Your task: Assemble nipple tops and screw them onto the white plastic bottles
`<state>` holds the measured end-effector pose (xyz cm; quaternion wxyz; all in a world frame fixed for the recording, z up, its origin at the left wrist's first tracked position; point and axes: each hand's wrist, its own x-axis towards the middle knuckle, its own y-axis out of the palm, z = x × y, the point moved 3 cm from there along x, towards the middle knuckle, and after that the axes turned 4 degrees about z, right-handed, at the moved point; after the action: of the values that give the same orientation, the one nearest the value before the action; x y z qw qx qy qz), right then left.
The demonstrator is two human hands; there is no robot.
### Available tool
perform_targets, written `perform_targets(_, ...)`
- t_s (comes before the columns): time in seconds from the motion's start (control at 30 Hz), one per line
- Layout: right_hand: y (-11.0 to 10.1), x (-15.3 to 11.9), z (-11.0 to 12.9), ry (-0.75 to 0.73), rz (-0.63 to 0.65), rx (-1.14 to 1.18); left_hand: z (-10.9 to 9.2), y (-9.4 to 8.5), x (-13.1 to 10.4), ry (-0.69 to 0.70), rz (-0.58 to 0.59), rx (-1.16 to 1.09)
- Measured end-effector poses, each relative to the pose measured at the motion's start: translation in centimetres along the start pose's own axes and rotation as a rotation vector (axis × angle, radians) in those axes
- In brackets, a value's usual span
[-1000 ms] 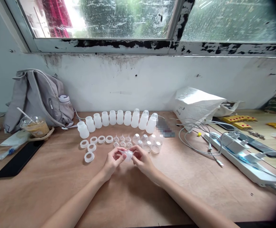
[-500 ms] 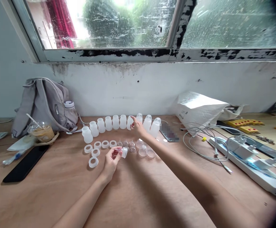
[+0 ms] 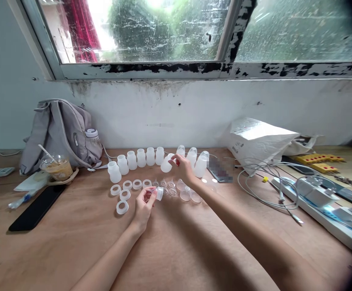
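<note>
Pinched in my left hand (image 3: 145, 204) is a white ring with a clear nipple (image 3: 159, 193), held above the wooden table. My right hand (image 3: 183, 165) grips the rim of a frosted bottle (image 3: 165, 163), which tilts toward it. Several open frosted bottles (image 3: 141, 158) stand in a row to the left, and three capped bottles (image 3: 201, 163) stand to the right. White rings (image 3: 122, 207) lie in front of the row. Clear nipples (image 3: 172, 188) and clear domed caps (image 3: 185, 194) lie between and beyond my hands.
A grey backpack (image 3: 57, 133), a drink cup (image 3: 57, 167) and a black phone-like slab (image 3: 36, 208) are at the left. On the right are a white bag (image 3: 255, 139), a phone (image 3: 220, 169), cables and a power strip (image 3: 318, 214).
My right hand has closed on the bottle, which has come forward out of the row and tilted. My left hand still holds the ring. The view has shifted slightly.
</note>
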<state>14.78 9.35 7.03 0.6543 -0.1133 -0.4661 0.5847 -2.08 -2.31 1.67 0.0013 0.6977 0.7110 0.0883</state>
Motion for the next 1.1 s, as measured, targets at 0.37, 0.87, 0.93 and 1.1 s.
perform_targets(0.37,-5.0,-11.8,3.0,-0.293,-0.043,0.364,0.9,0.2,-0.5,-0.125,0.004,-0.166)
perform_targets(0.87,-1.2,-15.2,1.8,-0.029,0.388,0.534,1.2,1.2,-1.3,-0.304,0.057,-0.363)
perform_targets(0.93,-1.5,-14.9,1.9,-0.024,0.363,0.486,1.1,1.1,-1.3,-0.313,0.054,-0.371)
perform_targets(1.1,-2.2,-14.6,1.9,-0.067,0.337,0.354,0.9,1.1,-1.3,-0.308,0.062,-0.371)
